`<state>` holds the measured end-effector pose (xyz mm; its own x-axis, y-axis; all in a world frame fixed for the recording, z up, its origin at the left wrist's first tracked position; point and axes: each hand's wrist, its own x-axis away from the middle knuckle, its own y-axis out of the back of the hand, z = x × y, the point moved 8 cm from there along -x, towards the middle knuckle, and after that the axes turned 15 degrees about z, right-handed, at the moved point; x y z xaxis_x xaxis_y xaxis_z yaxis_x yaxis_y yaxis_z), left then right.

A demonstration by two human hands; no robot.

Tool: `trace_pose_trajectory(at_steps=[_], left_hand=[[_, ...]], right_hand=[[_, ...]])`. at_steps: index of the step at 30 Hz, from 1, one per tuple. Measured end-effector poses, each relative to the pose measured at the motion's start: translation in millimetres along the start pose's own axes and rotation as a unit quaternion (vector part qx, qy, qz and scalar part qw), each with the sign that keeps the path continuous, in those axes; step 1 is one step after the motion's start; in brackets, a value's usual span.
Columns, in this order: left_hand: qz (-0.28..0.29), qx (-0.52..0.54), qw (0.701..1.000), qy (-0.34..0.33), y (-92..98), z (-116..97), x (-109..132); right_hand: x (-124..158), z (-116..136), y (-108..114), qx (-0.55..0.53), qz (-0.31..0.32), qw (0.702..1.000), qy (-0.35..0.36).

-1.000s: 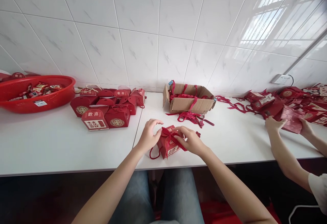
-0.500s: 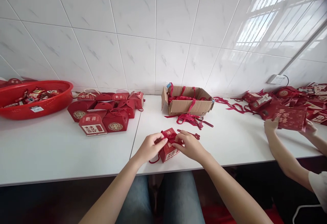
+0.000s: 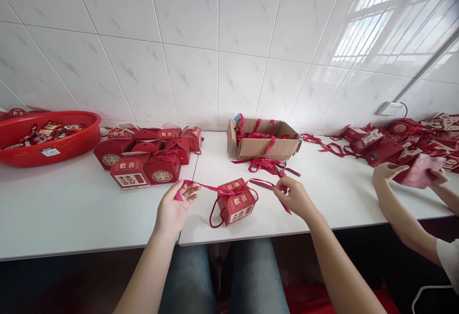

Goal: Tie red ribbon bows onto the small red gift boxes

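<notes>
A small red gift box (image 3: pixel 236 201) with cord handles stands near the table's front edge. Across its top runs a red ribbon (image 3: pixel 215 189), its two ends pulled out sideways. My left hand (image 3: pixel 176 204), left of the box, has one ribbon end between thumb and fingers. To the right of the box, my right hand (image 3: pixel 294 197) pinches the other end, whose tail hangs down below the fingers. Neither hand touches the box itself.
A cardboard box (image 3: pixel 267 149) of red ribbons stands behind. Finished-looking red boxes (image 3: pixel 150 158) and a red basket (image 3: pixel 82 137) of sweets are left. At right, a person's hands (image 3: pixel 389 173) hold a pinkish packet beside piled red boxes (image 3: pixel 401 135).
My hands have moved apart from the box top to either side, stretching the ribbon out. The other person's hands now hold a smaller-looking pink piece.
</notes>
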<state>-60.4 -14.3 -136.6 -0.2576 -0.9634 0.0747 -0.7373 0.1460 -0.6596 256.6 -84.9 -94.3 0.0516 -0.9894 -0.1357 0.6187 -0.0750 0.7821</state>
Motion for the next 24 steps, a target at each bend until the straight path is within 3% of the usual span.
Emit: trace_pose_trajectory(at_steps=[4,7,17,24], left_hand=[[-0.036,0.025,0.999,0.008,7.9,4,2],[-0.011,0.032,0.999,0.03,2.8,4,-8],[-0.001,0.052,0.998,0.031,-2.9,-3,-32],[0.026,0.035,0.999,0.029,-22.7,-9,-36]], right_hand=[[9,-22,13,-0.046,-0.004,0.996,-0.076],[12,-28,16,-0.061,0.003,0.993,-0.103],[21,-23,19,-0.027,0.018,0.994,-0.102],[24,-11,32,-0.016,-0.003,0.997,-0.08]])
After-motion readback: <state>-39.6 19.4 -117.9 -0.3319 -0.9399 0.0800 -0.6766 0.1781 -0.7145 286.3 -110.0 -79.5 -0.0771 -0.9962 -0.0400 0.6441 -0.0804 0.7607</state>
